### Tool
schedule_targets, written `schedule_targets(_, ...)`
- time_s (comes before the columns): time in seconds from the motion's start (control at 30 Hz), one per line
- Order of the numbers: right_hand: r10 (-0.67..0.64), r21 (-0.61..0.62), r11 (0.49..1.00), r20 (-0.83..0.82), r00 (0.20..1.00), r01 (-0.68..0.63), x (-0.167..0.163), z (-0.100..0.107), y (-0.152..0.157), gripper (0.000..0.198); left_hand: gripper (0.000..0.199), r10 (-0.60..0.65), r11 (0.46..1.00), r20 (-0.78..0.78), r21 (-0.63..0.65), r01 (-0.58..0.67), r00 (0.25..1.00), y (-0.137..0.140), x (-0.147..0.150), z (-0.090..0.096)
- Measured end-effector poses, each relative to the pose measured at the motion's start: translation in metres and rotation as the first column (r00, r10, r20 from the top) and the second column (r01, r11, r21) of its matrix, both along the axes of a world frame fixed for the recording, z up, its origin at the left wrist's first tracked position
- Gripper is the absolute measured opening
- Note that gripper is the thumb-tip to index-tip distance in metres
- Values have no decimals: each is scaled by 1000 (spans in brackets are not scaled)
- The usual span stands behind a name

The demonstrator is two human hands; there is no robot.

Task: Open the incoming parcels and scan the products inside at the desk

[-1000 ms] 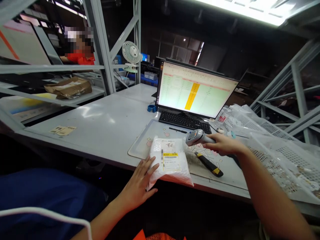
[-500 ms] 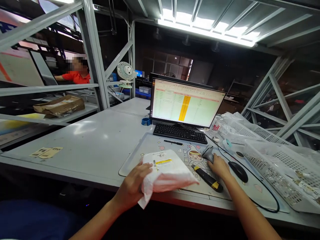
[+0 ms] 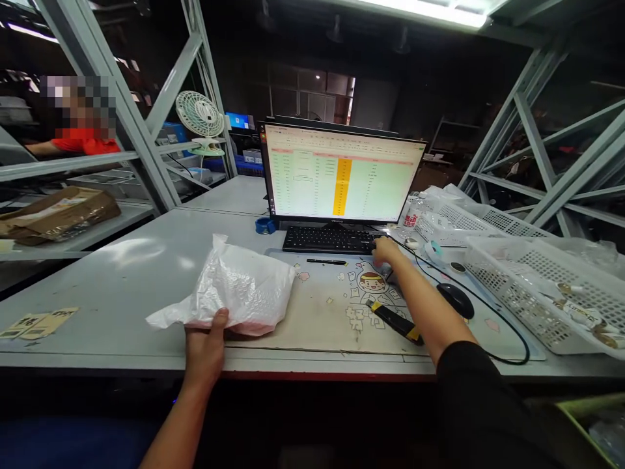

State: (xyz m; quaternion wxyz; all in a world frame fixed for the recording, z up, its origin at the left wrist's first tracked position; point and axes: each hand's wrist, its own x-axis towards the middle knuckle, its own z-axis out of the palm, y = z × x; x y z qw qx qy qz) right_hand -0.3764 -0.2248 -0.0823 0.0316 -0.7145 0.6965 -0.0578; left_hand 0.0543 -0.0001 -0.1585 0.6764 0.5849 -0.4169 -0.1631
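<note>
My left hand [image 3: 208, 348] is closed on the near edge of a white plastic parcel [image 3: 247, 286], thumb on top and fingers hidden beneath. The parcel's plain, crinkled side faces up, with some pink along its lower edge. At the right end of the black keyboard [image 3: 325, 239], my right hand [image 3: 385, 251] touches the keys with its fingers curled and nothing visible in them. A yellow-and-black box cutter [image 3: 394, 320] lies beside my right forearm. The barcode scanner is mostly hidden behind that forearm.
Behind the keyboard stands a monitor [image 3: 342, 172] showing a spreadsheet. A pen [image 3: 326, 262] lies on the desk mat [image 3: 312, 319]. To the right are a mouse [image 3: 455, 299], its cable and white plastic baskets [image 3: 512, 286]. Blue tape [image 3: 265, 225] sits left of the keyboard. A person in red works far left.
My left hand has turned the parcel over, hiding its label, and shifted it left. My right hand has let go of the scanner and moved forward to the keyboard. The view has shifted.
</note>
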Motion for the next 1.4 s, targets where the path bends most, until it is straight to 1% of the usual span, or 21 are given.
schedule_targets(0.07, -8, 8, 1000, -14, 1000, 8, 5, -7, -10, 52, 60, -8, 1000, -24, 8, 8, 1000, -1, 2, -1)
schedule_targets(0.17, -6, 29, 1000, -34, 999, 7, 10, -16, -16, 51, 63, -9, 1000, -48, 29, 10, 999, -3, 3, -1)
schedule_targets(0.27, -11, 31, 999, -39, 999, 12, 13, -22, -20, 55, 63, -14, 1000, -59, -1, 14, 998, -4, 2, -1)
schedule_targets(0.4, -23, 60, 998, -16, 1000, 24, 21, -19, -21, 62, 62, -12, 999, -55, -35, 10, 998, -3, 0, 0)
schedule_targets(0.5, 14, 30, 999, 20, 1000, -14, 30, -8, -8, 63, 64, -31, 998, -80, -51, 27, 996, -3, 0, 1)
schedule_targets(0.6, 116, -22, 993, 70, 991, -114, 33, -1, 27, 64, 66, -39, 997, -110, -74, 31, 993, -3, -1, 1)
schedule_targets(0.7, 220, -40, 975, 117, 969, -216, 22, -8, 82, 57, 66, -49, 993, -176, -114, 29, 983, -4, -2, 1)
schedule_targets(0.8, 326, -77, 945, 161, 932, -317, 1, -31, 143, 55, 62, -60, 988, -186, -150, 33, 981, -7, 0, 4)
schedule_targets(0.87, 311, -69, 950, 147, 939, -304, -12, -50, 176, 61, 62, -56, 983, -187, -181, 22, 981, -10, 1, 11)
schedule_targets(0.93, 266, -36, 964, 120, 957, -263, -20, -67, 198, 64, 63, -64, 982, -235, -188, 19, 970, -14, 1, 22)
schedule_targets(1.0, 252, -51, 967, 110, 961, -248, -22, -82, 210, 60, 64, -105, 990, -292, -122, 72, 951, -19, -3, 37)
schedule_targets(1.07, 250, -121, 964, 115, 961, -236, -22, -92, 214, 56, 63, -177, 983, -287, 4, 186, 941, -24, -11, 50)
schedule_targets(1.13, 241, -205, 956, 138, 961, -211, -21, -97, 214, 54, 61, -263, 938, -211, 172, 301, 941, -29, -21, 59)
schedule_targets(1.17, 241, -247, 949, 159, 958, -198, -20, -97, 213, 53, 60, -297, 904, -147, 274, 328, 943, -30, -26, 62)
schedule_targets(1.2, 244, -291, 939, 185, 952, -184, -20, -95, 213, 52, 59, -323, 868, -60, 379, 321, 945, -30, -29, 64)
schedule_targets(1.23, 251, -336, 926, 214, 944, -170, -20, -92, 212, 52, 60, -332, 842, 58, 467, 269, 941, -30, -32, 64)
schedule_targets(1.27, 264, -376, 912, 241, 934, -161, -20, -87, 212, 51, 63, -325, 836, 204, 518, 180, 923, -27, -33, 64)
schedule_targets(1.3, 287, -411, 897, 263, 921, -162, -19, -80, 212, 50, 67, -306, 850, 361, 521, 81, 881, -24, -33, 64)
schedule_targets(1.33, 319, -439, 881, 278, 906, -175, -18, -72, 213, 49, 70, -288, 875, 504, 484, 10, 814, -19, -32, 62)
schedule_targets(1.37, 356, -458, 866, 287, 889, -199, -15, -64, 214, 48, 71, -287, 901, 616, 433, -11, 734, -14, -32, 61)
schedule_targets(1.4, 396, -471, 852, 292, 871, -229, -12, -54, 216, 47, 70, -306, 919, 693, 393, 14, 653, -9, -32, 59)
